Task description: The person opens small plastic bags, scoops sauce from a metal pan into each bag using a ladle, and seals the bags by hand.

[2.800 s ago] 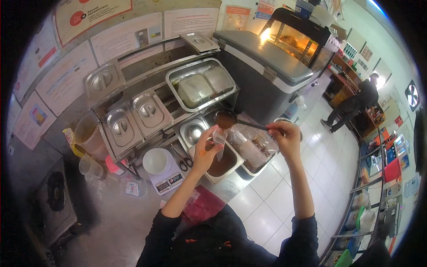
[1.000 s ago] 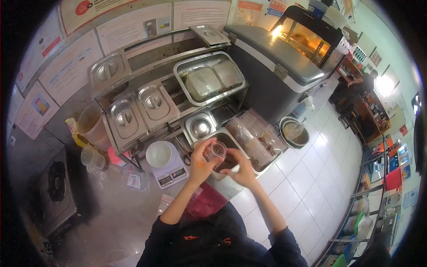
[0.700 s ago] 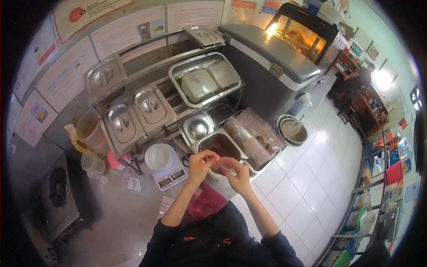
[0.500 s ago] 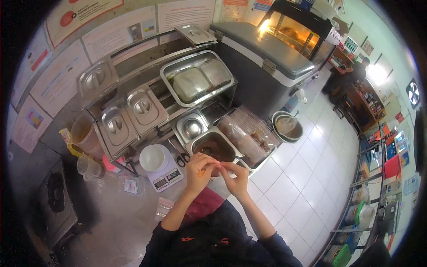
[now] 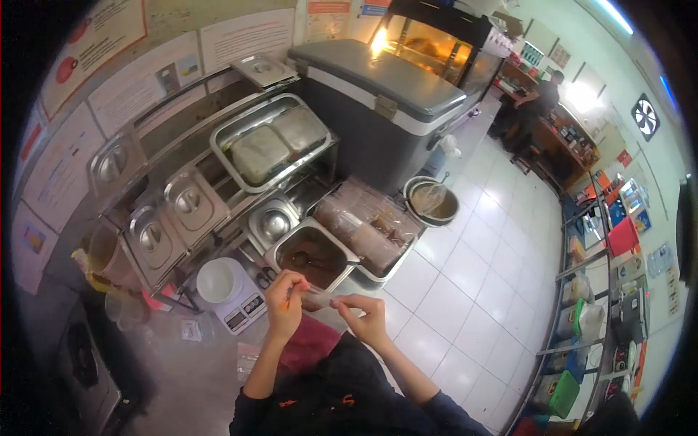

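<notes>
Through the head camera I am observing the left hand [image 5: 286, 301] pinching one end of a clear plastic bag [image 5: 318, 297] between its fingertips, while the right hand [image 5: 363, 317] is gripping the other end. The bag is hanging in the air by the near corner of a steel pan [image 5: 345, 275], in whose brown sauce a dark ladle [image 5: 299, 259] is lying. Near the right edge of the surface [image 5: 174, 370] I am recording that pan standing, with a white scale [image 5: 243, 312] carrying a bowl [image 5: 219, 282] to its left.

Head-worn view, forward and down over both hands [image 5: 285, 304] [image 5: 366, 318]
</notes>
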A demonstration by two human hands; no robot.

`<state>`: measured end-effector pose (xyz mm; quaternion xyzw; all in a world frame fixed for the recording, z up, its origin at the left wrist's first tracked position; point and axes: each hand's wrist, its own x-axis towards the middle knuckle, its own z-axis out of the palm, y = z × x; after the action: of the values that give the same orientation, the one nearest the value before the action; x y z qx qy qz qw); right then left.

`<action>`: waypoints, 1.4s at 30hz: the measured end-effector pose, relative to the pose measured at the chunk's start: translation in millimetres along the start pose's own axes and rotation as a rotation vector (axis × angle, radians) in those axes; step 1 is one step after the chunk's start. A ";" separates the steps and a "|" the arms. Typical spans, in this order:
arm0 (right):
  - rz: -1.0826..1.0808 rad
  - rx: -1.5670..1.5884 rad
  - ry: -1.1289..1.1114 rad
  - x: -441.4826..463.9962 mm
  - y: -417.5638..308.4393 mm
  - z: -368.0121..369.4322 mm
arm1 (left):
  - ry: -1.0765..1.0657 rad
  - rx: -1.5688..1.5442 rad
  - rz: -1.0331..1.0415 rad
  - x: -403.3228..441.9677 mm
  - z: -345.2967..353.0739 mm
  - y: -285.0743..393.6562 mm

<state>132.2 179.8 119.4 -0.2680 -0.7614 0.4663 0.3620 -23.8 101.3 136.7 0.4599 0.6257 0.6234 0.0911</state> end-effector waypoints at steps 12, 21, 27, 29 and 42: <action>0.251 0.258 0.171 35.7 52.0 -63.5 | -0.120 0.119 -0.095 -26.2 -2.3 24.1; 0.195 0.009 0.431 133.4 189.4 -140.1 | -0.279 0.815 -0.340 -130.8 -38.7 -92.3; 0.412 -0.193 0.363 157.5 297.5 -145.7 | -0.194 0.662 -0.289 -139.5 -46.1 -117.4; 0.436 -0.730 0.356 149.7 217.5 -140.3 | -0.194 0.613 -0.344 -122.3 -54.3 -94.6; -0.055 0.080 -0.259 50.4 33.6 16.5 | 0.032 0.158 -0.360 -58.2 -65.8 -42.6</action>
<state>91.4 223.0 99.2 -0.1697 -0.7896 0.5169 0.2838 -56.2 23.9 86.7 0.3365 0.7462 0.5532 0.1548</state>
